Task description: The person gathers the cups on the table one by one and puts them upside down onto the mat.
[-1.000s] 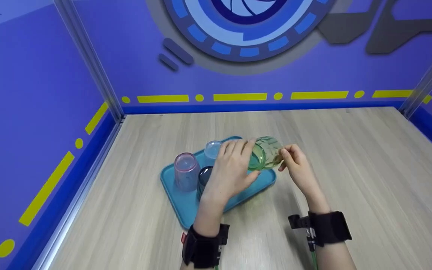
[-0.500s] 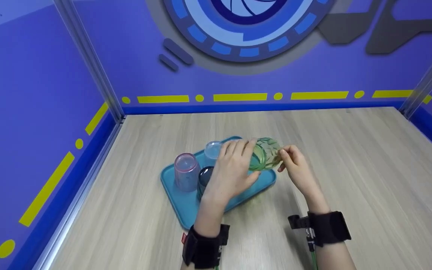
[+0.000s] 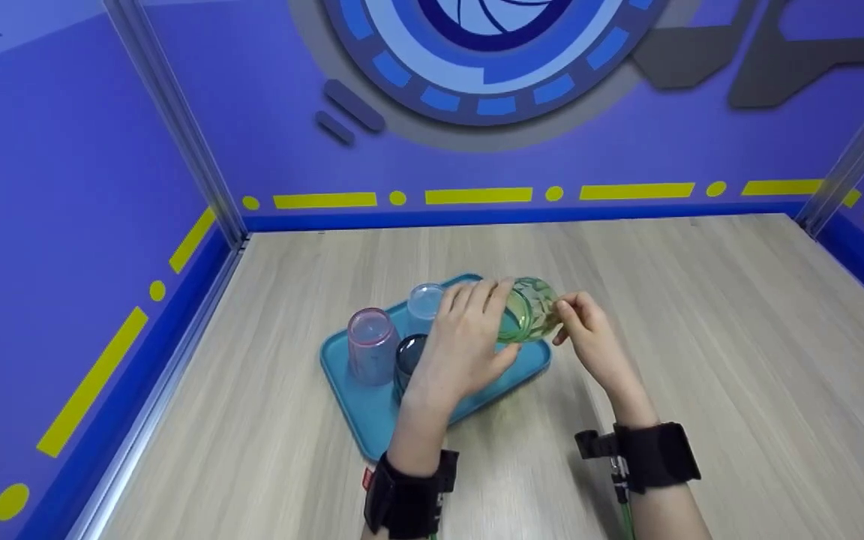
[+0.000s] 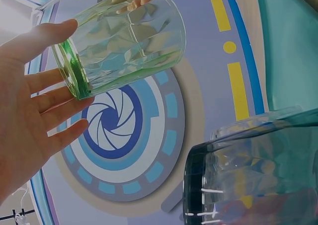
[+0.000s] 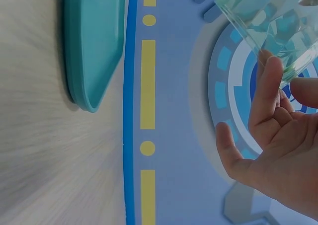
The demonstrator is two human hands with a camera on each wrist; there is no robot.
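A clear green drinking glass lies tilted on its side in the air above the right part of a teal tray. My left hand holds its thick green base end, thumb on one side and fingers on the other, as the left wrist view shows on the glass. At the opposite end, my right hand pinches the rim between thumb and fingers. On the tray, a dark glass stands partly hidden by my left hand. Beside it are a pinkish glass and a light blue glass.
The tray sits at an angle on a wood-grain table. Blue printed panels enclose the table at the back and both sides. Black straps with small cameras are on both wrists.
The green glass turns and tilts slightly between my hands, its right end dropping a little. My right hand shifts slightly left and down; the left hand stays almost still.
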